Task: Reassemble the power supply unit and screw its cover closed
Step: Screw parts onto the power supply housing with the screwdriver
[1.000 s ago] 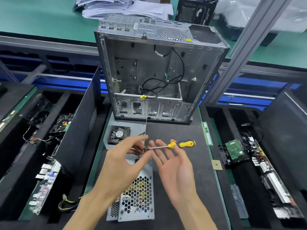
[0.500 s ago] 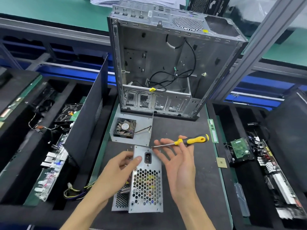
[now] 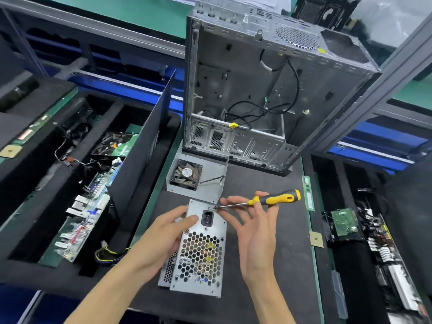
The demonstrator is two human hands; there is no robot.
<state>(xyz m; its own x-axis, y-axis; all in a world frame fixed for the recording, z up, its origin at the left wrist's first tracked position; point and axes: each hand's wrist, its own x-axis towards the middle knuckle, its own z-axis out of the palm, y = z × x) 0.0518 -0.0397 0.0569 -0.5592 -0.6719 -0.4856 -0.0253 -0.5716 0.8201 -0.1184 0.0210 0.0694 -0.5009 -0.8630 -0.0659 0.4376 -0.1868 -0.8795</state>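
**Head view: driver tip at the corner, loose hold**

Your right hand (image 3: 257,225) only cradles the screwdriver (image 3: 273,199) in loosely curled fingers, its tip at the far right corner of the power supply unit (image 3: 201,249) lying on the black mat (image 3: 268,288). Your left hand (image 3: 161,239) grips the unit's left side, thumb on top. With so loose a hold the tip could skate off. Whether a screw sits under the tip is too small to tell.

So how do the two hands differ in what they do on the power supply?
The left hand grips the perforated grey metal power supply, thumb on top. The right hand holds the yellow-black screwdriver, fingers spread, tip at the unit's far edge. Both are bare.
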